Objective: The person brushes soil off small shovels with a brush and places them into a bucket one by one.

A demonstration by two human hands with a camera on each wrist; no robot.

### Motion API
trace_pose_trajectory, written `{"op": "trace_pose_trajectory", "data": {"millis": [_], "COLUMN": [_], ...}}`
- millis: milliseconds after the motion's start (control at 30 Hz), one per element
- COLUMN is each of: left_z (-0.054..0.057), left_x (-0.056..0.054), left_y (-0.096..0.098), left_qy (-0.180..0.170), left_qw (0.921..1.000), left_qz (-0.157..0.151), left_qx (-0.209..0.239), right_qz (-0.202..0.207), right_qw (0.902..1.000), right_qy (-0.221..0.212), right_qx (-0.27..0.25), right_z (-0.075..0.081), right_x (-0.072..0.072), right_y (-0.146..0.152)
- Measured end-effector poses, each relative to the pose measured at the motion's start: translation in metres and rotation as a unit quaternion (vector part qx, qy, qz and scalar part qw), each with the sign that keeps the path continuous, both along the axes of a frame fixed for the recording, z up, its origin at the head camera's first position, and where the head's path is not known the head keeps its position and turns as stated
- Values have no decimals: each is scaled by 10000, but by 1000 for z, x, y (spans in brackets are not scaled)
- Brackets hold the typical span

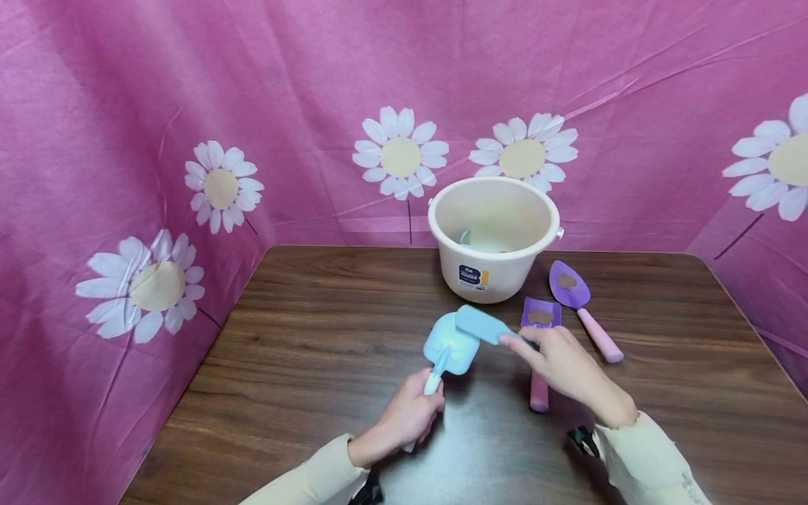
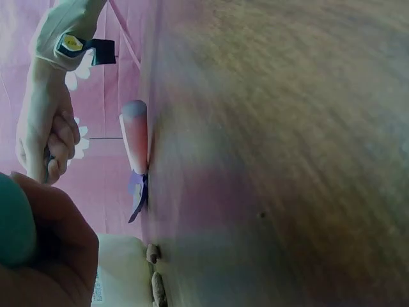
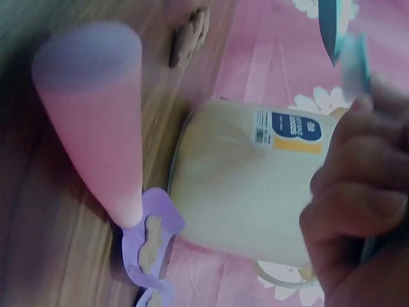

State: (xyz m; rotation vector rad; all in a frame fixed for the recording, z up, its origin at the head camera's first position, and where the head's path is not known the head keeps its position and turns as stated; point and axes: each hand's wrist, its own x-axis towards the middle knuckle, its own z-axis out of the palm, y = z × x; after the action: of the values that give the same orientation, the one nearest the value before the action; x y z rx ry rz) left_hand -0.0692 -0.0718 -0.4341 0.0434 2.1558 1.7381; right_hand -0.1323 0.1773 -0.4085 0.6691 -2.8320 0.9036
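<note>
I have the left grip (image 1: 410, 414) clamped round the white handle of a blue shovel (image 1: 465, 356), whose broad head hangs over the middle of the surface (image 1: 315, 330) and points to the far edge. My right grip (image 1: 571, 361) is clamped on a blue spatula (image 1: 482, 325), the forefinger laid along it, and the blade reaches left across the upper right corner of the shovel's head. I can't tell whether the two touch.

Just beyond them, I see a cream bucket (image 1: 517, 273) standing upright near the far edge, its label (image 1: 473, 275) turned my way; something bluish shows inside it. A square purple scoop (image 1: 529, 307) lies partly under the right grip, its pink handle pointing to the near edge. A pointed purple trowel (image 1: 578, 298) lies beside it, nearer the right edge. Each bears a brown lump (image 1: 567, 282). Pink cloth (image 1: 315, 84) printed with daisies (image 1: 400, 156) rises behind the far edge.
</note>
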Motion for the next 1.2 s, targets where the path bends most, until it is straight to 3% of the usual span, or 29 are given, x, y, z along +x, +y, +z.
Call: {"op": "trace_pose_trajectory", "data": {"millis": [100, 167, 400, 533, 700, 1000, 1100, 1200], "left_z": [-2, -4, -3, -1, 0, -2, -3, -2], "left_x": [0, 0, -3, -3, -1, 0, -1, -2], "left_y": [0, 0, 1, 1, 1, 3, 3, 3], "left_qy": [51, 151, 240, 163, 115, 63, 201, 341], "left_qw": [9999, 9997, 9991, 9995, 9997, 9999, 9994, 9982], "left_qz": [-24, -44, 20, 74, 105, 92, 103, 72], "left_qx": [-93, -188, -339, -262, -168, -69, -255, -491], "right_qz": [-364, -332, 706, 950, 605, -814, -786, -471], "right_qw": [9993, 9994, 9969, 9948, 9981, 9966, 9969, 9987], "right_qy": [-20, 34, 354, 354, 97, -110, 17, 156], "right_qx": [95, 93, 62, 129, -39, 59, 62, 92], "right_z": [3, 4, 7, 9, 6, 7, 9, 10], "right_x": [0, 2, 15, 18, 14, 8, 10, 15], "right_y": [0, -2, -18, -20, -14, -7, -15, -27]}}
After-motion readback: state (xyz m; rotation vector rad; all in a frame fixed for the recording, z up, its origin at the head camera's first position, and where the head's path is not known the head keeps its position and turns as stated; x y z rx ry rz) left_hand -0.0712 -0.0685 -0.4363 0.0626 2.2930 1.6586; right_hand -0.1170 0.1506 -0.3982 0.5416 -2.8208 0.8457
